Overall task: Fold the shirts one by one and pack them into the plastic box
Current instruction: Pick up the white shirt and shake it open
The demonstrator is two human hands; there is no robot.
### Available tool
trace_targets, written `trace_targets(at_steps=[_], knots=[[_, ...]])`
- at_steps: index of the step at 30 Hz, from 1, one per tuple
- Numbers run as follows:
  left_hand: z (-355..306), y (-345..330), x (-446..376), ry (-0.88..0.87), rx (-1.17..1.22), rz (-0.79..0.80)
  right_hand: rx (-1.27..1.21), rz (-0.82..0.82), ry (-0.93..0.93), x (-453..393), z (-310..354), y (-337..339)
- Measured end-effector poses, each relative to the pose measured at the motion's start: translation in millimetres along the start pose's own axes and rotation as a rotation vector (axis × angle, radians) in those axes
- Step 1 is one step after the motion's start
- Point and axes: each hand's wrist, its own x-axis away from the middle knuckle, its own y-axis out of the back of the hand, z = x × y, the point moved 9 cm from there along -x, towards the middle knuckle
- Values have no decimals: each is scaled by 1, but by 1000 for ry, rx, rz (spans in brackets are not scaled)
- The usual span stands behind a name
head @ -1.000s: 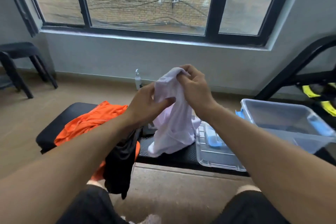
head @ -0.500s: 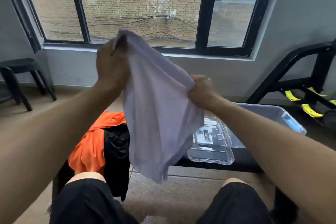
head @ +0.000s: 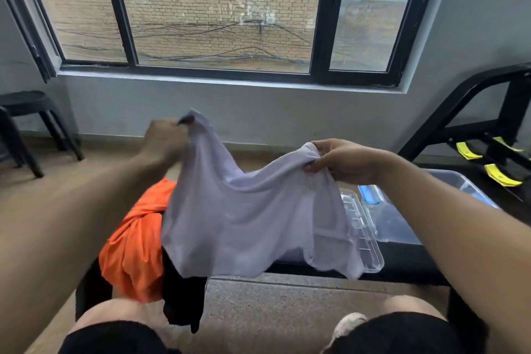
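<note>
Two hands, left (head: 165, 142) and right (head: 343, 161), each gripped a corner of a white shirt (head: 244, 218), spread above a bench (head: 402, 264), orange shirt (head: 135, 244), and clear box (head: 402, 227).

A shirt (head: 244, 218) hangs spread between the left hand (head: 163, 144), which grips its far-left corner, and the right hand (head: 344, 162), which pinches its right edge, above a bench (head: 402, 261) that runs left to right before the person's knees. On the bench's left end, partly behind the held shirt, two more shirts lie heaped, one (head: 135, 247) to the left of the other (head: 184, 299), which droops over the near edge. To the right lies a lid (head: 365, 238), with the plastic box (head: 448, 190) beyond it, farther right.
</note>
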Motion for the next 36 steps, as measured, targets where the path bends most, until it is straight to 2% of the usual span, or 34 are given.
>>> trace_targets(at_steps=[4,7,11,16,19,25,27,29,31,32,34,36], knots=[[4,-73,14,-41,86,139,-152,91,136,-32,3,-17],[3,-121,27,-91,230,282,-114,10,202,-55,-3,-16],[38,-163,38,-12,353,368,4,-146,255,-79,-34,-6],[94,-171,32,45,339,253,30,-144,210,-98,-80,-7],[117,-161,20,125,400,135,237,-170,56,-102,-109,-1],[153,-143,-12,234,317,-42,365,-254,-128,-93,-121,24],[159,-146,-16,264,314,-9,185,-155,-195,-89,-128,22],[160,-154,-17,266,315,84,-136,-61,-201,-86,-130,15],[161,-160,-16,273,332,143,-407,-90,-139,-88,-129,23],[163,-160,-16,291,354,134,-532,-156,-99,-89,-126,31],[165,-154,-17,327,412,72,-725,-404,32,-84,-118,59],[161,-146,-18,328,455,16,-684,-661,196,-66,-100,81]])
